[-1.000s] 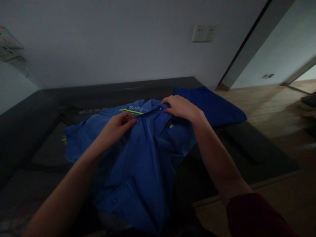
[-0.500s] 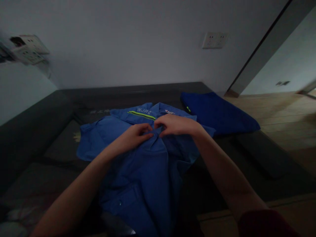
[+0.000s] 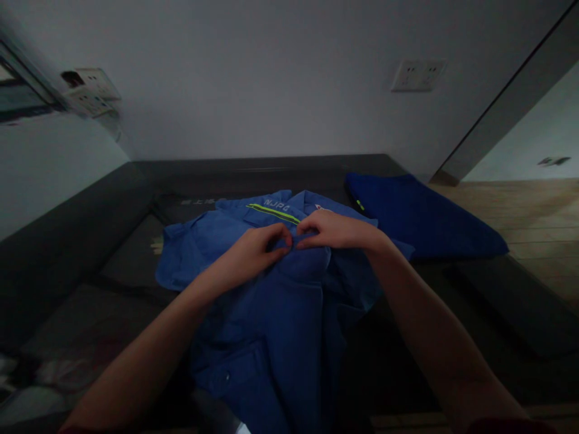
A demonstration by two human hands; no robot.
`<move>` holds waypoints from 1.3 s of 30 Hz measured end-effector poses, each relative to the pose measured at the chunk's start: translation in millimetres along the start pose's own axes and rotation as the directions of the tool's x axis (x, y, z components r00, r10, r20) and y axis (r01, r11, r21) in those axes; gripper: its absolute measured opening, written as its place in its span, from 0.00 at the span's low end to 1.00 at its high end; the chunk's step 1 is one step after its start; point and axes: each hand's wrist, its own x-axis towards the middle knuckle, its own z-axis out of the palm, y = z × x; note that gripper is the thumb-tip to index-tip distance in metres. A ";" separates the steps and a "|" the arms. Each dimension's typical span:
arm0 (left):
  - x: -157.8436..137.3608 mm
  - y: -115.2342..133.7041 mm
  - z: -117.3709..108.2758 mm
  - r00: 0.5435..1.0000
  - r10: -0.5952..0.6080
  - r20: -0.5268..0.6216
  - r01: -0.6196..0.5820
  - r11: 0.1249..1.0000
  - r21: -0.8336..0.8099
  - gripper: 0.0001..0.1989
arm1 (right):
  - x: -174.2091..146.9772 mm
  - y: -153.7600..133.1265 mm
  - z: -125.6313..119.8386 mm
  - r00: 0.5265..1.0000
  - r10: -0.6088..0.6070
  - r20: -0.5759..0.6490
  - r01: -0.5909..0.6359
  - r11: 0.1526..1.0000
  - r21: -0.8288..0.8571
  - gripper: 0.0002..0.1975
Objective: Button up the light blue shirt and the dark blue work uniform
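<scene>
A blue work jacket (image 3: 275, 313) lies spread in front of me, with a yellow-green stripe and white letters across its chest. At its front opening, my left hand (image 3: 265, 247) pinches the cloth between thumb and fingers. My right hand (image 3: 337, 230) grips the same front edge just beside it, and the fingertips of both hands nearly meet. Whatever small fastening may lie between the fingertips is hidden. Lower down, a pocket flap with a round snap (image 3: 227, 378) shows on the jacket.
A folded dark-blue garment (image 3: 420, 214) lies at the right on the dark sofa-like surface (image 3: 253, 169). A dark flat slab (image 3: 511, 307) sits nearer on that side. Sockets (image 3: 418, 75) are on the wall behind. Pale wooden floor (image 3: 534, 211) shows at the far right.
The view has swung slightly left, so everything sits further right. Both hands stay at the jacket's front; the cloth between them lies flatter, with the edge turned differently below the fingers.
</scene>
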 end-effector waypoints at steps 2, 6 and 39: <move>0.5 -0.1 0.0 1.000 -0.020 -0.011 0.020 0.999 0.037 0.07 | 1.2 1.7 1.2 1.000 0.006 -0.005 -0.006 1.000 0.010 0.10; 2.6 -4.6 3.0 1.000 -0.011 -0.014 0.012 0.997 0.077 0.08 | 1.5 3.7 0.5 1.000 0.003 -0.006 -0.003 0.999 0.039 0.09; 11.4 -9.1 10.9 0.976 0.048 -0.213 -0.058 0.997 -0.041 0.06 | 4.8 -3.8 -2.3 0.989 0.099 -0.108 -0.096 0.995 0.040 0.09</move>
